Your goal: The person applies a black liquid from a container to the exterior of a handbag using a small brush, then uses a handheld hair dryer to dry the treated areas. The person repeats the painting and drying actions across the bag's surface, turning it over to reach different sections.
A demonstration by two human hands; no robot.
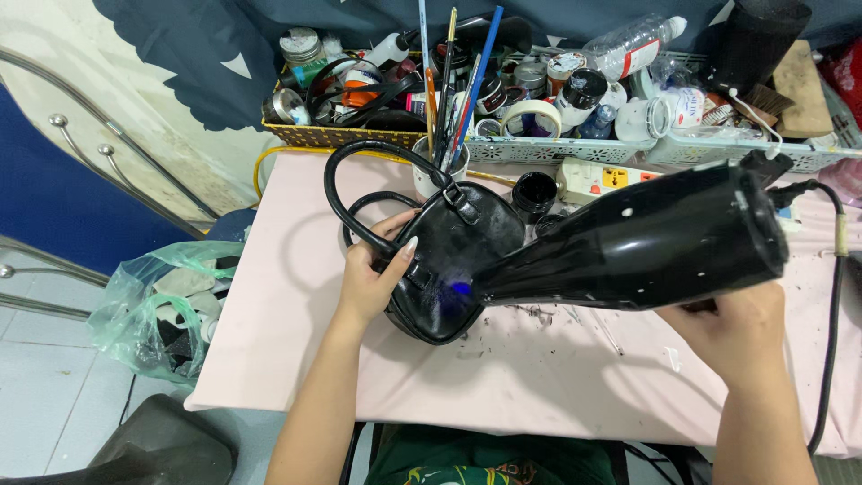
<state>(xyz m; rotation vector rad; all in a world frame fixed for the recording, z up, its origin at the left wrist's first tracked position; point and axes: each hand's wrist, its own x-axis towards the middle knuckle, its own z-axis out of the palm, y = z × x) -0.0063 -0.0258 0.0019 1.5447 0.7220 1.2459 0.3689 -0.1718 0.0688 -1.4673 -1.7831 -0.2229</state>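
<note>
Small glossy black leather handbag (449, 269) tipped on the pale pink table (539, 377), pinched at its rim near the handle base by left hand (368, 283). Probably light, soft-sided, slick; firmest there. Right hand (732, 328) wrapped around black hair dryer (646, 242), nozzle nearly touching the leather.

This looks like a small repair or craft workshop set up in a home corner. A pink-covered worktable (539, 377) carries flecks of black debris, and along its back edge stand baskets (341, 135) crammed with paint jars, brushes (467, 81), a roll of masking tape (530, 117) and bottles. A power strip (602, 178) lies beside them, and a plastic bag of scraps (166, 310) sits on the tiled floor.
</note>
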